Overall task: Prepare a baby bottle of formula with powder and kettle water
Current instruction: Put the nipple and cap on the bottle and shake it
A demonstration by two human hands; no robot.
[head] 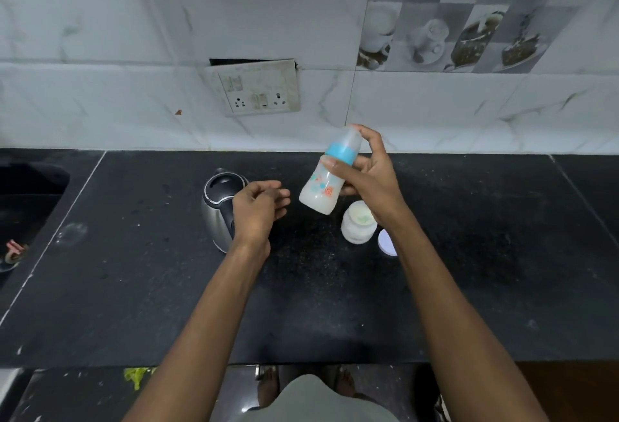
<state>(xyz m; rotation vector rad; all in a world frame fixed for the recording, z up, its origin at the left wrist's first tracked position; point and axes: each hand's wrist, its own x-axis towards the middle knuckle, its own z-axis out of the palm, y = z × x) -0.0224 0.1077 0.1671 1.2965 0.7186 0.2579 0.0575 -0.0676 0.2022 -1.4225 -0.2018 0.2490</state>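
- Two bare forearms reach out from the bottom of the frame over a black stone counter (134,287), with sandalled feet just visible on the floor below its edge
- The right hand (368,177) is clamped round a baby bottle (321,187), held tilted above the counter, its base down to the left, blue collar and clear cap on
- The bottle holds a milky white liquid, so powder and water appear to be already in and the top fitted; by the look of it, mixing is under way or close to done
- The left hand (259,208) is empty, fingers loosely curled and apart, hovering just above the steel kettle (217,207), which stands on the counter with its lid closed
- Left to do, judging by the counter: the open powder jar (357,224), standing just below the bottle, needs closing; its white lid (387,242) lies beside it, partly hidden by the right forearm
- Nothing stands between the hands; a sink (30,193) is set into the counter at far left, a wall socket panel (254,88) hangs loose on the tiles behind, and pale specks are scattered on the stone
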